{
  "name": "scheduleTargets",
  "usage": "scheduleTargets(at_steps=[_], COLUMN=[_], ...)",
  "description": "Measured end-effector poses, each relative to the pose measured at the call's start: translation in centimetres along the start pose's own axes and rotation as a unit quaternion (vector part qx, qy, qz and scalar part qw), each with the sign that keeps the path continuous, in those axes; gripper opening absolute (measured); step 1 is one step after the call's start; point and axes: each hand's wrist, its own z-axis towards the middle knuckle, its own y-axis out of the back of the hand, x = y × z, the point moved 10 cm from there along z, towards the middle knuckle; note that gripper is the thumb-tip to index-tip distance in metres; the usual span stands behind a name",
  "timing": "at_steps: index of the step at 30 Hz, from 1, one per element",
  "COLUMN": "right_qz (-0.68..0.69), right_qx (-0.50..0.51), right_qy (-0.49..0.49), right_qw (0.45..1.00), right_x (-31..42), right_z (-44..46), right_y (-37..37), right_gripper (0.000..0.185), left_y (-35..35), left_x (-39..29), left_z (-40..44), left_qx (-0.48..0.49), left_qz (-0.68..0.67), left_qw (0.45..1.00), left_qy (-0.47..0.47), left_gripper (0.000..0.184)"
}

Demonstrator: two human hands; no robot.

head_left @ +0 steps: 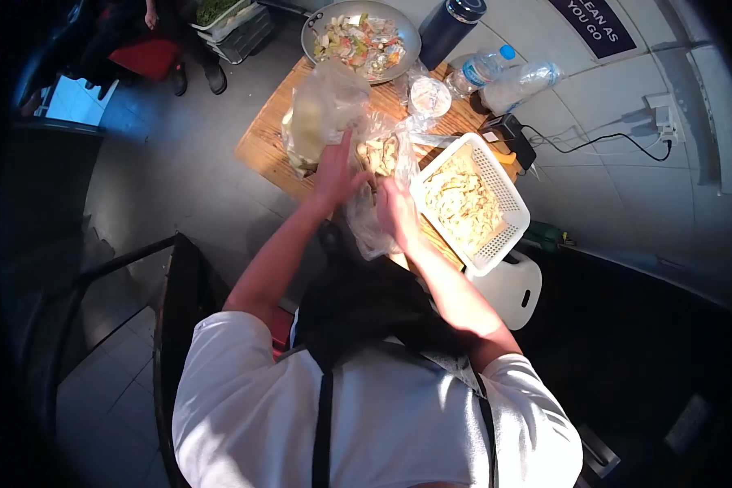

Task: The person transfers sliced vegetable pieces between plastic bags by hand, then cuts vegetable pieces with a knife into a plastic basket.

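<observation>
A clear plastic bag [369, 230] lies near the table's front edge, with pale, knobbly food pieces [380, 154] inside its mouth. My left hand [337, 172] holds the bag's left side, thumb pointing toward the pieces. On the near right side, my right hand [396, 213] has its fingers closed on the bag's edge. Beyond my left hand stands another cloudy plastic bag [321, 110] with pale contents. To the right, a white perforated basket [508, 218] holds many thin pale slices [464, 202]. What kind of food it is, I cannot tell.
On the wooden table [264, 146] are a metal pan [311, 37] of chopped scraps, a wrapped tub [429, 98], a dark flask [454, 28] and plastic bottles [481, 69]. A black adapter [508, 138] has a cable to the wall socket [665, 118]. Another person's legs [195, 57] show at upper left.
</observation>
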Motion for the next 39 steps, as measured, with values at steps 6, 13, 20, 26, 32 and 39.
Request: scheduleTargets(at_steps=[6,13,20,26,32,39], right_qz=[0.003,0.104,0.043,-0.124,-0.067,-0.007], right_qx=[0.012,0.187,0.064,0.09,0.048,-0.01], right_qy=[-0.133,-0.229,-0.14,0.019,-0.084,-0.264], right_qw=[0.991,0.95,0.987,0.988,0.993,0.964], right_x=[-6.9,-11.1,-5.8,0.1,-3.2,-3.9], right_z=[9.9,15.4,13.6,4.5,1.6,2.8], right_y=[-1.8,-5.3,-2.7,-4.5,-2.7,1.7], right_gripper=[0.027,0.019,0.027,0.045,0.043,0.034], left_y=[0.5,-1.0,5.4,-1.2,-0.5,-4.4], left_x=[-1.2,3.8,-1.8,2.5,4.1,5.1], left_z=[-4.1,-8.1,-5.1,-0.2,1.6,0.9], left_qx=[-0.031,0.152,-0.003,0.012,0.061,0.136], left_qz=[0.129,0.215,0.132,-0.106,-0.057,0.086], left_qw=[0.988,0.953,0.989,0.994,0.992,0.987], left_qy=[-0.084,0.152,0.069,0.01,0.094,0.019], left_gripper=[0.103,0.085,0.05,0.049,0.051,0.054])
